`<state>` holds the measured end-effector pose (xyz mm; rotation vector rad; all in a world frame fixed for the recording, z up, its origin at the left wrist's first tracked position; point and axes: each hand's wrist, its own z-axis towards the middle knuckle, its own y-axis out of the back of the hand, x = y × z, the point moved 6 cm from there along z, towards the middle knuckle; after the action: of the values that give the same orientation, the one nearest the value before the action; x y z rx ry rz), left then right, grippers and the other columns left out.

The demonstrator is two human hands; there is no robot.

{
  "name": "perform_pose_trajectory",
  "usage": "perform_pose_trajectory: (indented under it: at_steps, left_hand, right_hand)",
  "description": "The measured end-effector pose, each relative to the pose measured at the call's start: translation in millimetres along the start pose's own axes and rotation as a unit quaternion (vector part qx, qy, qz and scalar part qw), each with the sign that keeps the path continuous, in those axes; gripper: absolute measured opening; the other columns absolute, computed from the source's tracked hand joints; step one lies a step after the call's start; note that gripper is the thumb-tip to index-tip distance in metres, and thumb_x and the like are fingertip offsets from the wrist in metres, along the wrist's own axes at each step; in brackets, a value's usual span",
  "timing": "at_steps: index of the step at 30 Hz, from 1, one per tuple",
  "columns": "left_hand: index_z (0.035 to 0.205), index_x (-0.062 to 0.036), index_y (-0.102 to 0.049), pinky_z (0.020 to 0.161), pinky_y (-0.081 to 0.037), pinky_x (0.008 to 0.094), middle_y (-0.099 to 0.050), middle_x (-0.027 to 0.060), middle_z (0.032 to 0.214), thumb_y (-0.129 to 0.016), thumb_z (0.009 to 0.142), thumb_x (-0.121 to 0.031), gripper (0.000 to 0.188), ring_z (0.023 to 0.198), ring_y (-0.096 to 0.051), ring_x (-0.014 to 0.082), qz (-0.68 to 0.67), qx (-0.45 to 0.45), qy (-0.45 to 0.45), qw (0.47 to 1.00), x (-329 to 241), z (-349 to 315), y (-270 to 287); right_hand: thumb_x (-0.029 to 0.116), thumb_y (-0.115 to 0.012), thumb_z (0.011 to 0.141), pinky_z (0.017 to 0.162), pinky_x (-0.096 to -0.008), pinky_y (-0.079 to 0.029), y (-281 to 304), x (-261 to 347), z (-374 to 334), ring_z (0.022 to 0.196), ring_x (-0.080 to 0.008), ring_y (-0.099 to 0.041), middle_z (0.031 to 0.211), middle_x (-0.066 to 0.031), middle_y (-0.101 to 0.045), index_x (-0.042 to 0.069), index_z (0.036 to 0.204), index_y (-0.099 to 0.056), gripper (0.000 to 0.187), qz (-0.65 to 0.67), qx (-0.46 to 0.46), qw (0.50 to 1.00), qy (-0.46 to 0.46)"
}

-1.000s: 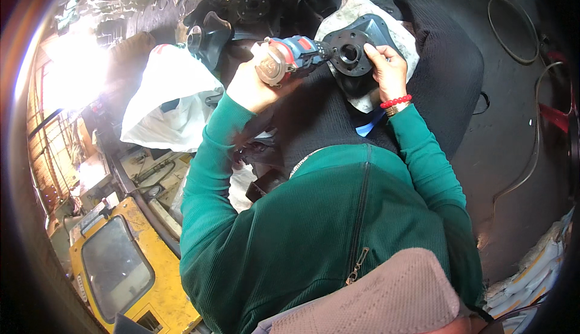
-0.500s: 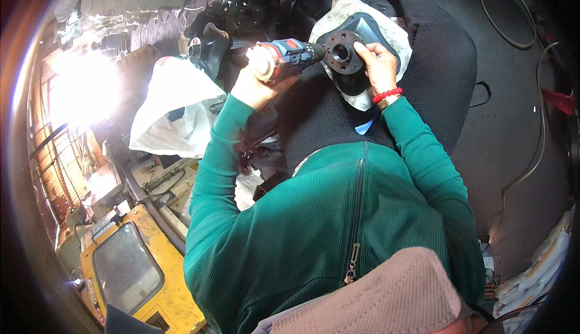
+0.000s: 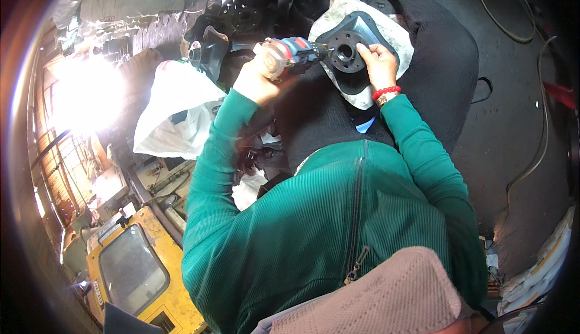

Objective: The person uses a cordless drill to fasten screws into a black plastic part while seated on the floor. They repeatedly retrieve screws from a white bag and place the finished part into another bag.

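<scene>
**Driver on flange, fastening in progress**

Left hand point(image 3: 257, 83) clenched round the grip of a cordless driver point(image 3: 290, 56); bit tip sits at the left rim of a dark round flange point(image 3: 345, 51), approx. at one of the bolt holes. Right hand point(image 3: 377, 62) pressed on the flange's right side, fingers point(image 3: 366, 48) curled over the rim, steadying it.

Flange lies on a grey mat point(image 3: 386, 32) spread over the dark cloth on the person's lap point(image 3: 435, 74), towards the lap's far end.

Status (judged): mid-job. One hole being worked now. Other holes round the centre bore are too small to read, so can't tell how many are done vs. left. Flange not yet set aside.

Surroundings: white bag point(image 3: 172, 113) off the left side; more dark parts point(image 3: 241, 16) beyond the driver; cable loops on the floor point(image 3: 519, 122) at right.
</scene>
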<state>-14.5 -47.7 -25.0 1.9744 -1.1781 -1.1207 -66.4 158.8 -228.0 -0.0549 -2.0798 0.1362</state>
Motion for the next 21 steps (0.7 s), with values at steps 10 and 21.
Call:
perform_pose_trajectory:
  at_steps: [10, 21]
  left_hand:
    - [0.113, -0.0063, -0.060, 0.084, -0.052, 0.0353, -0.067, 0.0131, 0.099, -0.073, 0.077, -0.027, 0.044, 0.092, -0.066, 0.0279, 0.099, 0.056, 0.020, 0.993, -26.2, 21.5, 11.7]
    - [0.106, -0.0035, -0.058, 0.076, -0.055, 0.0380, -0.067, 0.0166, 0.090, -0.072, 0.074, -0.025, 0.041, 0.084, -0.067, 0.0315, 0.082, 0.061, 0.051, 0.994, -28.3, 25.7, 6.5]
  right_hand:
    - [0.030, -0.077, 0.078, 0.049, -0.0246, -0.034, 1.1, 0.4, -1.4, 0.052, -0.0045, -0.039, 0.056, 0.0029, -0.049, -0.001, 0.082, -0.067, 0.033, -0.080, -0.037, 0.996, 0.034]
    - [0.028, -0.076, 0.080, 0.048, -0.0211, -0.028, 6.7, -13.4, -7.1, 0.053, -0.0015, -0.034, 0.057, 0.0081, -0.045, 0.001, 0.081, -0.067, 0.028, -0.053, -0.038, 0.998, 0.016]
